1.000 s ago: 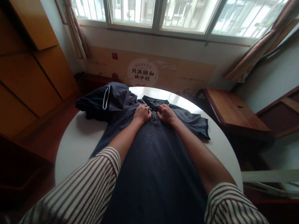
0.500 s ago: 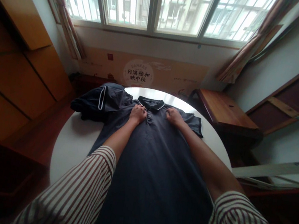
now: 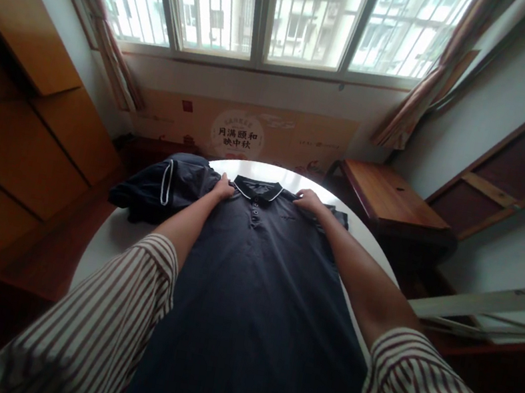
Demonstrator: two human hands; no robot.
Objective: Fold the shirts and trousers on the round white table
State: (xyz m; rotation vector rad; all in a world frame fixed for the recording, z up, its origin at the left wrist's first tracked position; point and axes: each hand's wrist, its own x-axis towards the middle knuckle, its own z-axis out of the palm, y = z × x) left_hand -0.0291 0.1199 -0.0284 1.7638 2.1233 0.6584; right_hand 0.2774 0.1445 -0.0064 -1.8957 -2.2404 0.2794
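Observation:
A dark grey polo shirt [image 3: 258, 277] lies spread front side up, its black collar with white trim at the far end and its lower part running toward me. My left hand [image 3: 225, 188] is closed on the shirt's shoulder just left of the collar. On the other shoulder, right of the collar, my right hand [image 3: 309, 202] pinches the fabric. The right sleeve pokes out beyond my right forearm. A bunched dark garment [image 3: 142, 189] with a white trim line rests at the left, against the shirt's left sleeve side.
The round white table [image 3: 101, 249] carries the clothes. A wooden side table [image 3: 395, 193] stands beyond it at the right. Orange-brown cabinets [image 3: 62, 148] line the left, and a window with curtains is at the back above a printed banner [image 3: 273, 134].
Both hands have moved outward from the chest beside the buttons to the shoulders, the left one farther. The view has shifted slightly, and the shirt front looks flatter.

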